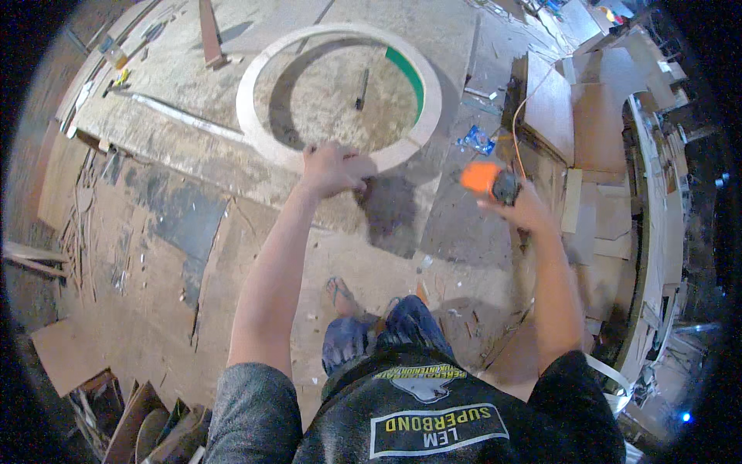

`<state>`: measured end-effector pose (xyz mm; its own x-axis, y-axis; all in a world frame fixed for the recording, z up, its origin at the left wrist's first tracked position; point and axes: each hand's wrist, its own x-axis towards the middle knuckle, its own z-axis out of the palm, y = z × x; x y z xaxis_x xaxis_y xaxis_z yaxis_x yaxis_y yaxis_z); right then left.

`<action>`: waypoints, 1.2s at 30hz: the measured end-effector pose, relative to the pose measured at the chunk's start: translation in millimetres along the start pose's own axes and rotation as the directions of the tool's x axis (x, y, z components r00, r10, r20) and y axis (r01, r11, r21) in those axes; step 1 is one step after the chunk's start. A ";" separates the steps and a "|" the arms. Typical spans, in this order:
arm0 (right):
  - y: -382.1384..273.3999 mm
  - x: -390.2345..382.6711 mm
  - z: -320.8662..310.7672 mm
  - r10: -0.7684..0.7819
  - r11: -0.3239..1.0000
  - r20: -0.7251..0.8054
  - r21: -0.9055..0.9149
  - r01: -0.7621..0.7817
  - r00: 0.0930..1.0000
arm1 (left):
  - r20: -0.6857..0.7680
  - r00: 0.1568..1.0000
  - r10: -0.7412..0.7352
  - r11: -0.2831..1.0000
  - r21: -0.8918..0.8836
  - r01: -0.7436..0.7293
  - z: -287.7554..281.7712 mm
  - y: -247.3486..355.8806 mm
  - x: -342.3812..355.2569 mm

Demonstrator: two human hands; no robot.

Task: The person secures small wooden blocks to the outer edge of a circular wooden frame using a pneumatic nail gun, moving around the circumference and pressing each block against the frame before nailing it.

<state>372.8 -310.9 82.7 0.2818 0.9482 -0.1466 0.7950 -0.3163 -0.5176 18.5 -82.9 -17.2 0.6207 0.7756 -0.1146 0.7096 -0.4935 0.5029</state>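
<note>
A large pale wooden ring (253,81), with a green strip (413,81) along part of its inner right wall, stands on the worktable. My left hand (334,168) grips the near edge of this ring, fingers curled over the rim. Off to the right and apart from the ring, my right hand (527,207) holds an orange-and-black power tool (487,179) in the air. Motion blurs the tool, and its exact kind cannot be made out. An orange hose or cord (516,127) runs down close to that hand. Inside the ring lies a small dark bar (362,89).
A long pale strip (182,114) lies left of the ring, and a brown wooden piece (209,35) beyond it. A blue packet (477,141) rests to the right. Stacked boards (549,108) line the right side; offcuts (147,421) fill the lower left. Scraps litter the floor around my feet.
</note>
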 end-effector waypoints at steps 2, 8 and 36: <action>5.4 -22.6 -12.5 0.238 0.970 0.083 0.037 -0.241 0.968 | 0.058 0.998 0.015 1.000 0.025 -0.016 0.8 4.7 -6.5; 101.0 -11.7 -34.1 0.242 0.940 0.206 0.194 -0.282 0.948 | 0.042 0.997 -0.064 0.998 0.003 0.064 4.9 12.5 -10.5; 64.5 550.8 78.3 -0.303 0.888 -0.003 -0.363 0.281 0.953 | -0.015 0.982 -0.187 0.977 -0.111 0.184 -6.9 12.6 -17.1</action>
<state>537.2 193.3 -97.5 0.0293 0.9994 0.0194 0.9805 -0.0249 -0.1950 14.5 -99.7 -3.0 0.4723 0.8600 -0.1932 0.7700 -0.2958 0.5654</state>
